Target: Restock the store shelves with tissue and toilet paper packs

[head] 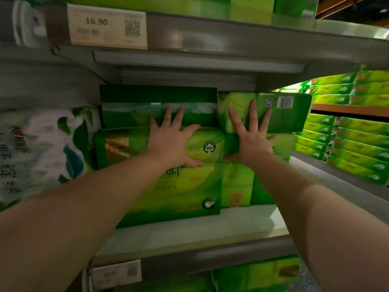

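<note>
Green tissue packs are stacked on the middle shelf [242, 216]. My left hand [170, 140] lies flat with spread fingers on the middle pack [117, 146] of the left stack, fingertips reaching the dark green top pack [134, 102]. My right hand [250, 135] presses with straight spread fingers against a top-right pack [290, 114] that shows a barcode, its thumb below on the pack underneath. A large bottom pack [181, 190] stands at the front of the shelf.
A white pack with green leaf print [40, 152] fills the shelf's left side. The upper shelf edge carries a 16.90 price tag [107, 26]. More green packs sit on the shelf below [256, 275] and on racks at the right [349, 131].
</note>
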